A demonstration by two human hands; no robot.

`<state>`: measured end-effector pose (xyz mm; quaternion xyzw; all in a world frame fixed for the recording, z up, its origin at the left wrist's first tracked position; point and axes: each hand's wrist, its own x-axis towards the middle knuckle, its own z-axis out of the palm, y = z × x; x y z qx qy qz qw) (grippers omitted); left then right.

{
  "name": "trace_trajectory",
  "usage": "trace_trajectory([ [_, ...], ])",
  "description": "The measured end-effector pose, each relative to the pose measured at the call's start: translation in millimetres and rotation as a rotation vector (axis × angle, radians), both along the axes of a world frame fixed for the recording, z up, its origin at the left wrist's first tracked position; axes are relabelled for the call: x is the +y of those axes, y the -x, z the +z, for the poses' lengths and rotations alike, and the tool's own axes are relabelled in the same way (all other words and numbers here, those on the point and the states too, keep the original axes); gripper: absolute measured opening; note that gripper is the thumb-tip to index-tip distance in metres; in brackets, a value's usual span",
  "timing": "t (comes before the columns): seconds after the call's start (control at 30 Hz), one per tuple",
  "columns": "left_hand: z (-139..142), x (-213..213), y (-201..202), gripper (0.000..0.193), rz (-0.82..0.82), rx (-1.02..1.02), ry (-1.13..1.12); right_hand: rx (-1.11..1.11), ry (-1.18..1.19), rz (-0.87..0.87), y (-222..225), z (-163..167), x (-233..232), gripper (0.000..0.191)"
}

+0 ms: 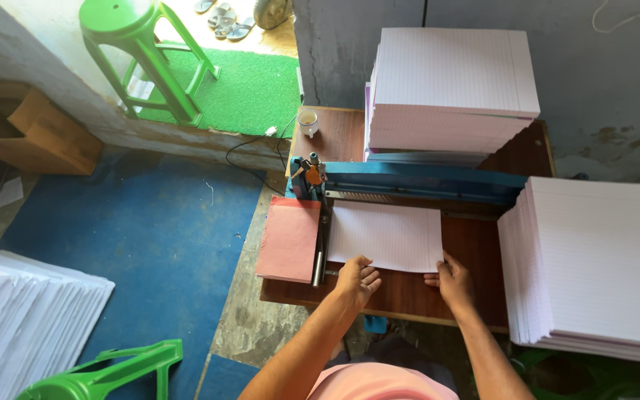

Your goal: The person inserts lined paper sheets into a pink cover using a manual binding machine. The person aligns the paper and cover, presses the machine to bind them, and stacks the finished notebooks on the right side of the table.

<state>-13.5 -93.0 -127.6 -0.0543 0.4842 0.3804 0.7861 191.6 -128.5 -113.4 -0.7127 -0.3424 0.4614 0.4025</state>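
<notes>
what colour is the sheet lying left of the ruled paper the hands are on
Salmon pink: the pink sheet, seen in the head view.

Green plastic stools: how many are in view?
2. One green plastic stool stands upright at top left by the green mat; another lies tipped at the bottom-left edge, partly cut off.

Green stool, cardboard box, cup, pink sheets nr blue floor.
</notes>
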Motion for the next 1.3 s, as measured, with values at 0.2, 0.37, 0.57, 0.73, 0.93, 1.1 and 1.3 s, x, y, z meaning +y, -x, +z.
trace_trajectory([
  [0.2,-3,5,5,0.086,-0.042,-0.053,0.009,-0.033,-0.025,-0.013,4,6,1,0.051],
  [0.37,-1,3,7,0.081,-0.07,-0.022,-0.031,0.023,-0.036,-0.028,5,7,2,0.055],
  [0.57,1,3,8,0.079,-0.064,-0.023,-0.008,0.012,-0.048,-0.016,5,8,2,0.059],
  [0.73,1,3,9,0.078,-0.077,-0.03,-0.031,0.011,-0.043,-0.003,6,9,3,0.06],
  [0.93,1,1,8,0.077,-0.093,0.002,-0.05,-0.026,-0.019,0.006,7,11,2,0.062],
  [1.1,2,4,8,0.083,-0.095,-0.014,-0.028,-0.087,0.018,0.015,8,16,1,0.063],
  [1.3,5,6,8,0.085,-0.113,0.004,-0.006,-0.069,0.008,-0.003,10,19,1,0.066],
])
